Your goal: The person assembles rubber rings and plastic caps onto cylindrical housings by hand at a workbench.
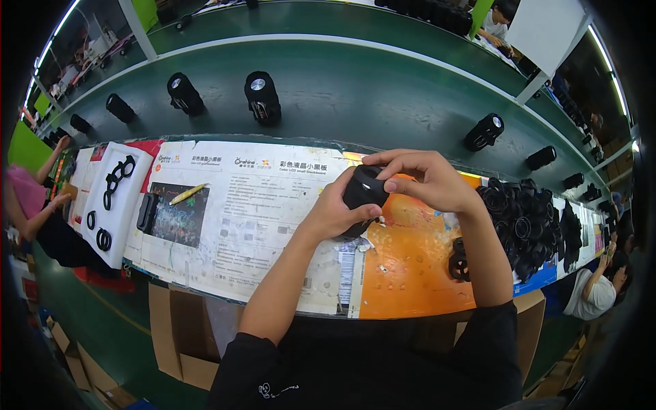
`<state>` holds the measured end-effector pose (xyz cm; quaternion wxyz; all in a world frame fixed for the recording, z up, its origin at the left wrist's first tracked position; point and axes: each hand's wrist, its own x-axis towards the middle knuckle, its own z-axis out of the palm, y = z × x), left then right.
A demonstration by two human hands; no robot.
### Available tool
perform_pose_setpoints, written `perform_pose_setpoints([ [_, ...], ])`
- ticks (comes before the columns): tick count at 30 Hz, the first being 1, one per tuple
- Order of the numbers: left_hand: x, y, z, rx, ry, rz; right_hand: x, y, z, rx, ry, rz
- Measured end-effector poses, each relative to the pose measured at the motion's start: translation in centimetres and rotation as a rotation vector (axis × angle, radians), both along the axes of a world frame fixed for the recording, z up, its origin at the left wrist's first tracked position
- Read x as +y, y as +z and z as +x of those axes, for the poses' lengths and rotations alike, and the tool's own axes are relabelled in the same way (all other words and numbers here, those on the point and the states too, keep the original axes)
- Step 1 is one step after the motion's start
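Note:
A black cylindrical speaker (362,190) is tilted in front of me, just above the work surface. My left hand (336,210) wraps around its near left side, the thumb lying across the lower part. From the right, my right hand (427,179) closes its fingers on the upper rim, with thumb and forefinger at the edge. Much of the speaker is hidden by my fingers. Close to my right forearm lie a few loose black rings (460,260), and beyond it is a large heap of black rings (523,229).
A green conveyor belt (383,89) runs along the far side, carrying several black speakers (263,99). On the left are a white foam tray (123,205) with black rings, a dark block (146,213) and a yellow pen (188,194). Co-workers sit at both sides; cardboard boxes (179,335) stand below.

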<state>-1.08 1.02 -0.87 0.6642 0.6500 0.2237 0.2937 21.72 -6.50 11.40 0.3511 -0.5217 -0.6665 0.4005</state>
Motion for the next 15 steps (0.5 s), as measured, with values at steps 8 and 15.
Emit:
perform_pose_setpoints([
  [8,-0.2,0.7,-0.4,0.009,-0.032,-0.059,-1.0,-0.9,0.1,-0.185,0.054,0.208],
  [15,-0.2,0.1,-0.2,-0.065,-0.02,0.029,-0.8,0.2,-0.5,-0.345,0.166,0.283],
])
